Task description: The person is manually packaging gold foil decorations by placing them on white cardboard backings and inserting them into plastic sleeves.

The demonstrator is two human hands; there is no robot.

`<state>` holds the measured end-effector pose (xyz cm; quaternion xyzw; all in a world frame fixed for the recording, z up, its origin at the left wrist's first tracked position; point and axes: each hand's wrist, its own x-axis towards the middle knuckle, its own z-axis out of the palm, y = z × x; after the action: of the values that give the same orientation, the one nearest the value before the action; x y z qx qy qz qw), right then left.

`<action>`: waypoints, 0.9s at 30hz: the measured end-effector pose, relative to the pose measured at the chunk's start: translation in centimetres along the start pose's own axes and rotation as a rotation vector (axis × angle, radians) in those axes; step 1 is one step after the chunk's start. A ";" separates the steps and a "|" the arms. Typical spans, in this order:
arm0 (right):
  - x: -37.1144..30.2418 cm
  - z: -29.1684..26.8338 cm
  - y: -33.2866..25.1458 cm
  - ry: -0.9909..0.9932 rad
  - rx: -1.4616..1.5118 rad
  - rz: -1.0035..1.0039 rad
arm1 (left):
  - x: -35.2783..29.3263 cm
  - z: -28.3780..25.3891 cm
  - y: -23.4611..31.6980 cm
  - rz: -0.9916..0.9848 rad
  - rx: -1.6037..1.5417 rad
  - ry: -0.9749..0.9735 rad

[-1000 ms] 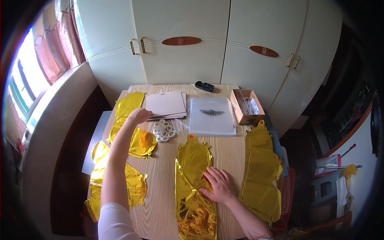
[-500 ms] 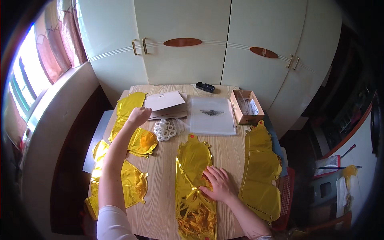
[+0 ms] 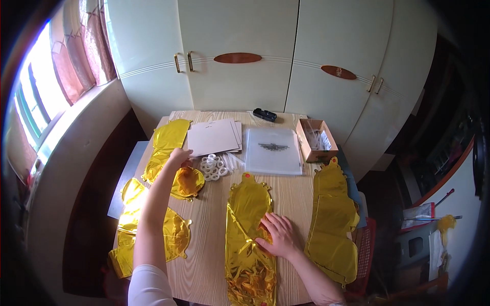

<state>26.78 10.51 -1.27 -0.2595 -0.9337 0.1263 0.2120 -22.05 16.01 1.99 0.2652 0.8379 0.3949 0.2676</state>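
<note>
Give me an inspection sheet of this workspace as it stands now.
Surface: light wood-grain table, largely covered.
Work items: flat gold foil balloon in the middle; cardboard sheets, loosely stacked; white rings, piled; clear plastic sleeves; more gold foil at left and right.
Clutter: black object at the far edge, kind unclear; open brown box holding clear pieces.
Hands: left hand at the sheets' near-left corner, grip unclear; right hand resting on the middle balloon, fingers spread.
Cables: nothing seen.
Surroundings: pale cabinets behind; bright window at left.
</note>
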 end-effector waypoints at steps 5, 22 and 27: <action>-0.1 0.2 0.1 0.012 -0.003 -0.003 | 1.1 0.5 -0.7 -0.096 -0.512 -0.078; 0.2 1.3 0.0 0.138 0.145 -0.043 | 2.7 0.3 -1.7 0.099 -0.961 -0.030; 0.4 -2.8 -2.1 0.245 0.277 -0.003 | -9.6 -0.2 5.6 0.643 -0.688 0.093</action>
<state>26.83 9.33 2.04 -0.2398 -0.8751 0.2207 0.3578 -13.95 12.65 8.85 0.3891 0.5448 0.7240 0.1663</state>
